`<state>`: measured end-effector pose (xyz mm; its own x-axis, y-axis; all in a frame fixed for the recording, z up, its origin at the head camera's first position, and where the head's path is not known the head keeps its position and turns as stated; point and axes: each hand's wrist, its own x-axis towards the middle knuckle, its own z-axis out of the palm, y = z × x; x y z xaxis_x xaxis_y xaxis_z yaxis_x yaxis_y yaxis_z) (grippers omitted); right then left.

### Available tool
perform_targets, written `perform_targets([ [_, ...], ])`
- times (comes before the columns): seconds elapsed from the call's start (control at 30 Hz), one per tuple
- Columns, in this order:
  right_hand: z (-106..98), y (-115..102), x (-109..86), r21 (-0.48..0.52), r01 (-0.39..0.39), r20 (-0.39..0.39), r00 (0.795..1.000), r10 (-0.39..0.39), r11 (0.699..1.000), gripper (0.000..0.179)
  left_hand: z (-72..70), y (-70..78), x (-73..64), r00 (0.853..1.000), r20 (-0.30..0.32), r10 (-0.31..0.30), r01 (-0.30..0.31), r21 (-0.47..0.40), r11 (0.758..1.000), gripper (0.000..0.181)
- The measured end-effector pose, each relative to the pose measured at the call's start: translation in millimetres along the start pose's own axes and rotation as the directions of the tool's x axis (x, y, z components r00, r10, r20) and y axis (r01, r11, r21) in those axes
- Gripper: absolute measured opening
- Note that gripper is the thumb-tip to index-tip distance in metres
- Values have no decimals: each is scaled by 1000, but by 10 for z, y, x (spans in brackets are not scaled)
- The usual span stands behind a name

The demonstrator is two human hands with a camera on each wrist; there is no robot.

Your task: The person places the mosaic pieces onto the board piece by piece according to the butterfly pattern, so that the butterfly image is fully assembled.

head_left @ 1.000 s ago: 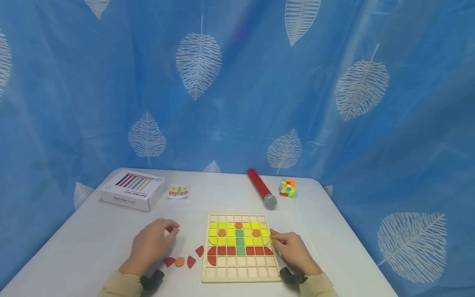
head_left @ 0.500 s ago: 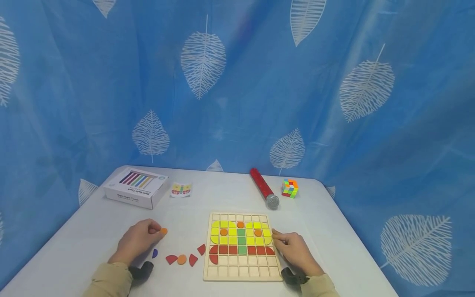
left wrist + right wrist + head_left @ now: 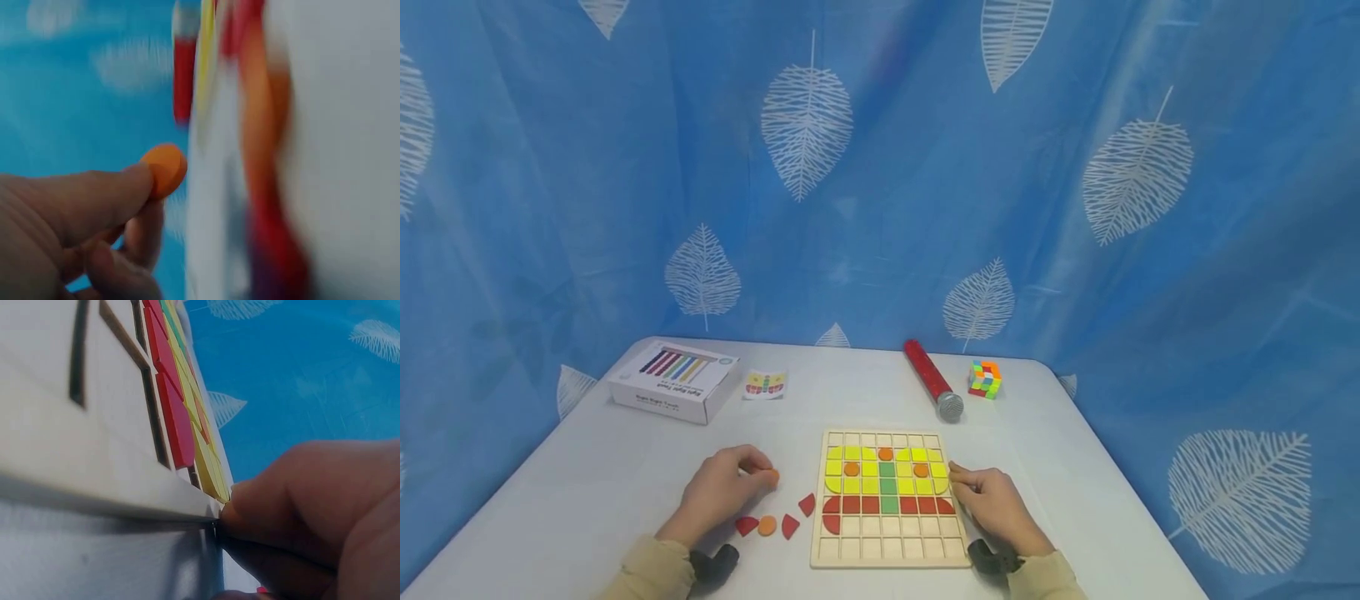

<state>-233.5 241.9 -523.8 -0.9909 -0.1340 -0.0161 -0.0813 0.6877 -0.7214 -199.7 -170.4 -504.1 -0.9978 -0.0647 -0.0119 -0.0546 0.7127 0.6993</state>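
Observation:
My left hand pinches an orange disc between thumb and fingers, above the white table and left of the board. Below it lie a red quarter-circle piece, another orange disc and two more red pieces. The wooden grid board carries yellow, orange, green and red pieces; its lowest rows are bare except for one red piece at the left. At the board's right edge, my right hand grips the rim with thumb and fingers, seen closely in the right wrist view.
A white box stands at the back left, beside a small pattern card. Behind the board lie a red microphone and a puzzle cube. A blue leaf-print curtain hangs behind the table.
My left hand first moved left and picked up an orange disc, then came back right towards the board with it. A purple piece seen half a second ago is now hidden. The right hand stays put.

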Motion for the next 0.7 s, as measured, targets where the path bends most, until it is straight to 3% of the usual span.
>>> perform_targets([
  [0.13, -6, -2, -9, -2, 2, -1, 1000, -2, 1000, 30, 269, 361, -151, 989, 103, 103, -97, -60, 993, 8],
  [0.3, 5, 2, -9, 11, 10, 11, 1000, -10, 1000, 31, 549, 659, -255, 960, 181, 213, -215, -5, 977, 9],
  [0.43, 14, 13, -10, 17, 23, 24, 999, -23, 1000, 32, 664, 735, -269, 951, 180, 250, -264, 58, 963, 10],
  [0.7, -4, 27, 2, 4, 25, 11, 1000, -25, 1000, 31, 720, 753, -267, 954, 175, 242, -263, 108, 959, 10],
])
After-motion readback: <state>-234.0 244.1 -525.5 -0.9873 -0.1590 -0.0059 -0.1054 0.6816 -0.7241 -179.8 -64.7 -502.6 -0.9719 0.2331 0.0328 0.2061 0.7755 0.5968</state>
